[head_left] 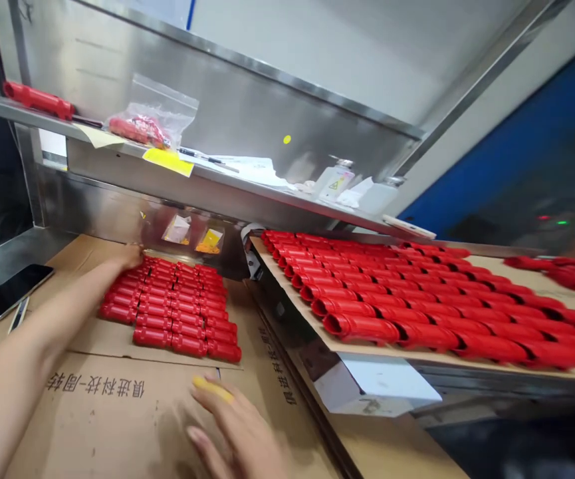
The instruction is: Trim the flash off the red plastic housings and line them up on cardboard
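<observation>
Rows of small red plastic tubular parts lie closely packed on a flat sheet of brown cardboard. Stretched far forward, my left hand is at the back left corner of these rows. Its fingers are small and partly hidden there, so I cannot make out whether it grips a part. My right hand hovers over the cardboard just in front of the rows, slightly blurred. Its thumb and fingers are apart with nothing between them, and a yellow covering wraps one finger.
To the right, a raised cardboard-covered surface bears many larger red tubes. A white box corner juts out below it. A phone lies at left. The metal shelf above holds a plastic bag, papers and a white bottle.
</observation>
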The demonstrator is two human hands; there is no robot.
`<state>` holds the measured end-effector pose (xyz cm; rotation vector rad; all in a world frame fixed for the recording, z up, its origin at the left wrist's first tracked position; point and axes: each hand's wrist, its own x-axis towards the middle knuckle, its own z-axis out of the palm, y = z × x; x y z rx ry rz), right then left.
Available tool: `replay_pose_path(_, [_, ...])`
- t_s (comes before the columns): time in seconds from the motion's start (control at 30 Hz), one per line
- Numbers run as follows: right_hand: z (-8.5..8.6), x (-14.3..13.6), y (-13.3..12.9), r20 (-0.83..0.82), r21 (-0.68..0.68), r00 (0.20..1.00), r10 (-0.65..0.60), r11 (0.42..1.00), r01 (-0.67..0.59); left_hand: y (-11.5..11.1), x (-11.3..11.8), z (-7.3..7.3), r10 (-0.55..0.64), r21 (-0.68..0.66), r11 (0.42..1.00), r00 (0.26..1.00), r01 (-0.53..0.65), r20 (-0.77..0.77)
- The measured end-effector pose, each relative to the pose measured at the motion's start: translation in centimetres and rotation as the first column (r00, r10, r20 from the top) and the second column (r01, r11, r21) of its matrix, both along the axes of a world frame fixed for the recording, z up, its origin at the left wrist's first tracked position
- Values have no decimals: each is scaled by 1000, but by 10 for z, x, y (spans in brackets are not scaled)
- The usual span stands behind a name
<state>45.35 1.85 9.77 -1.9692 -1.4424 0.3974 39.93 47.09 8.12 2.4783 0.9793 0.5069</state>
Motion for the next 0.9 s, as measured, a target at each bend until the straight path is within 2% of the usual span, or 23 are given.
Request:
replay_pose_path(0.03, [4, -5, 39, 95, -20, 986, 136, 991, -134, 2, 7, -4, -13, 9, 1000, 999, 14, -37])
replay_pose_path(0.07, [6, -10, 78, 184, -63, 959, 215, 976, -207, 5, 13, -7, -22, 18, 1000, 996, 24, -82])
replay_pose_path(0.1, [7, -14, 115, 260, -130, 924, 279, 959, -252, 7, 17, -11, -27, 29, 999, 992, 31, -125])
replay_pose_path(0.17, [3, -19, 178, 374, -243, 861, 345, 932, -268, 12, 20, -16, -24, 51, 998, 982, 34, -188])
replay_pose_path(0.23, [-5, -22, 222, 450, -355, 800, 397, 902, -247, 17, 21, -21, -12, 73, 997, 972, 30, -235])
replay_pose_path(0.3, [-15, -24, 248, 495, -418, 757, 426, 881, -222, 22, 21, -25, -7, 95, 995, 963, 33, -269])
replay_pose_path(0.47, [-36, -29, 271, 523, -450, 731, 438, 870, -200, 28, 23, -32, -34, 146, 986, 953, 81, -301])
replay_pose_path(0.67, [-44, -37, 273, 522, -451, 734, 435, 871, -196, 33, 20, -34, -54, 169, 979, 948, 112, -314])
replay_pose_path(0.9, [-50, -56, 278, 478, -434, 740, 474, 860, -270, 46, -14, -34, 0, 164, 985, 933, 63, -360])
